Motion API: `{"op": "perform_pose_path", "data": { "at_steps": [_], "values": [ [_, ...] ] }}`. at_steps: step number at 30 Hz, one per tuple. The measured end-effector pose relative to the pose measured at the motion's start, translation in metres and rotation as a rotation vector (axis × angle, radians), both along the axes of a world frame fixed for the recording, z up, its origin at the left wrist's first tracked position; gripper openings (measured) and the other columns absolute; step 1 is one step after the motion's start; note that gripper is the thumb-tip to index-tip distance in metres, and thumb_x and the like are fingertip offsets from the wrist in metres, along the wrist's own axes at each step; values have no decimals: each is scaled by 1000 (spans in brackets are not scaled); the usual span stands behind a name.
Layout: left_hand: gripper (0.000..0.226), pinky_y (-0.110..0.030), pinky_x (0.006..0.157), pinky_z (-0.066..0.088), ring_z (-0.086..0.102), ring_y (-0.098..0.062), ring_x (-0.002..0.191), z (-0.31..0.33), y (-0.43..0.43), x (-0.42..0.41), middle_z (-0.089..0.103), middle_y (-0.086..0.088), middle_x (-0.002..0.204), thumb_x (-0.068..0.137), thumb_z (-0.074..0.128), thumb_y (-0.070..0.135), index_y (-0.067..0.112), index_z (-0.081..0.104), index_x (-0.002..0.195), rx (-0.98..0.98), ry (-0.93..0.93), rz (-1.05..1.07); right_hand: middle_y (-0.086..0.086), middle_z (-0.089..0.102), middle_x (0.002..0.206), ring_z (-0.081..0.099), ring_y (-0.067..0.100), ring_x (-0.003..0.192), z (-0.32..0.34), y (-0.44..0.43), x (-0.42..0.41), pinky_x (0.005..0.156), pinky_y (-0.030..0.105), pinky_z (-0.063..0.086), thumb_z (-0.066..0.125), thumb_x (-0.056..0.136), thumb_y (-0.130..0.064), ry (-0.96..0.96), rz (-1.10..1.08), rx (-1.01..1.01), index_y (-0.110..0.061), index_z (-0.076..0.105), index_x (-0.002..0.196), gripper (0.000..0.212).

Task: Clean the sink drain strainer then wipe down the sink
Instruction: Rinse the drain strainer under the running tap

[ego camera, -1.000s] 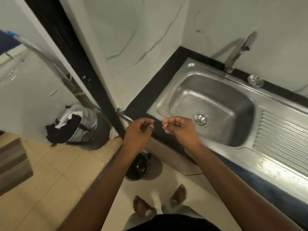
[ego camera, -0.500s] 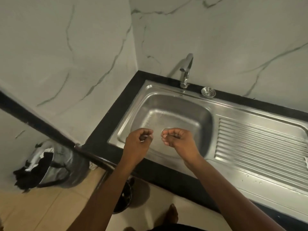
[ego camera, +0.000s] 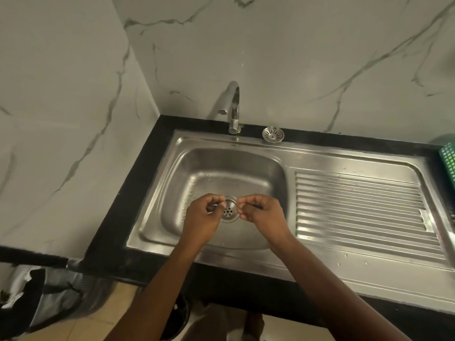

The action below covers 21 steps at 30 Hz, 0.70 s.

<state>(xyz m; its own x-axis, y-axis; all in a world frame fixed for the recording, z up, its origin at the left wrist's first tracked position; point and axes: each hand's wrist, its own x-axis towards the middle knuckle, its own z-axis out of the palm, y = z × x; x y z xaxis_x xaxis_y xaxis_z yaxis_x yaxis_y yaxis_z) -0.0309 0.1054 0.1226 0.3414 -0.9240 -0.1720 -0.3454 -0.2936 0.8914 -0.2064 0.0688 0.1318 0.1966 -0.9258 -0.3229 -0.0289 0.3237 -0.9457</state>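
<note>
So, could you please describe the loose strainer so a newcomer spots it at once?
Find the steel sink in the black counter, then the tap at its back edge. Right of the tap's base, on the rim, lies the strainer: a round slotted cup, outside the basin, unlike the round-holed drain at the basin's bottom.

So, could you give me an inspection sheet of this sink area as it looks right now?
Surface: black countertop holding a stainless steel sink with ribbed drainboard; water droplets on the steel.
Job's things: round perforated metal strainer lies on the sink's back rim, right of the chrome tap; the basin's drain shows between the hands.
Clutter: green perforated basket at the right edge.
Fingers: left hand and right hand over the drain, fingers curled, nothing visibly held.
Cables: nothing seen.
Surroundings: white veined marble-look walls; bin lined with a dark bag and small black bucket on the floor.
</note>
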Motion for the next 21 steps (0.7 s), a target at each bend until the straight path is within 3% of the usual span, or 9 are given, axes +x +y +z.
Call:
{"op": "perform_pose_path", "data": {
  "at_steps": [8, 11, 19, 21],
  "values": [
    [9, -32, 91, 61, 76, -12, 94, 0, -71, 28, 80, 6, 98, 97, 73, 22, 20, 80, 102, -36, 89, -79, 15, 78, 91, 75, 20, 81, -9, -35, 21, 78, 28, 63, 70, 95, -4, 10, -161, 12, -8, 79, 96, 10],
    [7, -34, 87, 60, 73, -7, 84, -1, -105, 36, 79, 7, 90, 97, 73, 28, 24, 79, 98, -57, 97, -105, 14, 79, 93, 76, 19, 85, -10, -48, 28, 76, 27, 63, 68, 97, -5, -2, -228, 24, -5, 77, 98, 9],
    [43, -36, 99, 58, 76, -21, 107, 3, -215, 45, 80, -9, 117, 92, 79, 38, 10, 75, 124, -107, -33, -88, 6, 80, 94, 76, 19, 88, -11, -82, 30, 73, 27, 60, 70, 97, -12, -8, -305, 32, -16, 80, 93, 11],
    [42, -36, 101, 56, 74, -23, 109, 2, -240, 44, 78, -13, 117, 92, 79, 37, 7, 75, 122, -85, -40, -87, 4, 80, 94, 77, 18, 87, -12, -90, 30, 72, 25, 59, 70, 96, -13, -2, -296, 35, -20, 81, 89, 14]
  ]
}}
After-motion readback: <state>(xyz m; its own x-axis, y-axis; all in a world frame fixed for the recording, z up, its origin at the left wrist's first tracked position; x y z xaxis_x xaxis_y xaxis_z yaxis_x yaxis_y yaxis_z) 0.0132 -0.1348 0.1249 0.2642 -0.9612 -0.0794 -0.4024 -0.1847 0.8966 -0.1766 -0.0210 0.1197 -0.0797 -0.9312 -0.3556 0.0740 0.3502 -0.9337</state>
